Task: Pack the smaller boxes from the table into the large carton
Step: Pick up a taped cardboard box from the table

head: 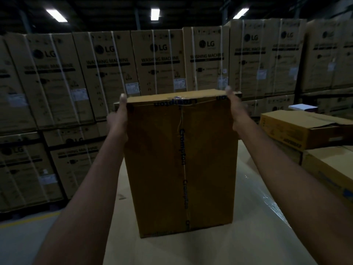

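From the head camera, a tall brown box [181, 159] stands upright in the middle of the scene on a pale, shiny surface [257, 226], its near bottom edge against that surface. A strip of printed tape [183, 150] runs down the box's near face and over its closed top.

Both arms reach forward to the box's upper corners. The left hand [117, 119] grips the top left corner: its thumb lies over the top edge and its fingers [110, 121] curl round the far left side. The right hand [236, 109] grips the top right corner, thumb up on the edge; its fingers are hidden behind the box.

To the right, a yellow box [294, 129] with a loose flap lies on another carton [328, 169], apart from the brown box. A white item [302, 107] sits just beyond them.

Far behind, strapped washing machine cartons [160, 62] are stacked 2 high in a long row. 3 ceiling lights [155, 14] glow above. At near left the floor [28, 236] shows a yellow line.
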The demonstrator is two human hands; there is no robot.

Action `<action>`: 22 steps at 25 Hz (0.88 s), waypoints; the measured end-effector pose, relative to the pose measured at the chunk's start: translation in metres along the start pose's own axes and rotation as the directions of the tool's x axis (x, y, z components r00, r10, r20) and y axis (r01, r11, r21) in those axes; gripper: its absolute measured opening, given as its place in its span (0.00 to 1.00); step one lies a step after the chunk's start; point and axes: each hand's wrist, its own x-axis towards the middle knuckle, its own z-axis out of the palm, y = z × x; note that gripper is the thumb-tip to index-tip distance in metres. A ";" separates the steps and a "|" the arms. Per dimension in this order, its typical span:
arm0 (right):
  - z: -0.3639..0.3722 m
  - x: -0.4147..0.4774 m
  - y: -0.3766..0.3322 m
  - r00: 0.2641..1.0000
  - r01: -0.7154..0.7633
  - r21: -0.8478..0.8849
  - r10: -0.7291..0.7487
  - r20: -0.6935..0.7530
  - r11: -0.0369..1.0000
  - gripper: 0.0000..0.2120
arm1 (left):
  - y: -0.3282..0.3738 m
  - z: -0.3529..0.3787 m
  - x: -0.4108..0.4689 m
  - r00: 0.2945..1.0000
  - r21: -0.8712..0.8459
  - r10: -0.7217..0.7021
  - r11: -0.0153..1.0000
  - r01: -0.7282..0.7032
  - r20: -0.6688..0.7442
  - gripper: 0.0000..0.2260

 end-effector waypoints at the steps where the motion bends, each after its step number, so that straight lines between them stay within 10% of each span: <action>1: 0.000 0.002 -0.002 1.000 -0.026 0.006 0.026 0.000 1.000 0.37 | 0.002 0.002 0.001 1.000 0.028 -0.008 1.000 0.008 -0.024 0.43; 8: -0.011 0.006 0.006 0.999 -0.041 0.128 0.041 -0.003 0.991 0.48 | -0.003 -0.013 -0.008 0.999 -0.027 0.029 0.999 -0.029 -0.015 0.30; 15: -0.027 -0.013 0.031 0.977 0.140 0.319 -0.182 0.107 0.937 0.26 | -0.017 -0.039 -0.016 0.958 -0.113 0.281 0.955 -0.274 0.053 0.18; 22: -0.059 -0.024 0.128 0.969 -0.141 0.093 0.119 0.215 0.986 0.31 | -0.140 -0.073 -0.050 0.993 -0.072 -0.005 0.997 0.013 0.114 0.31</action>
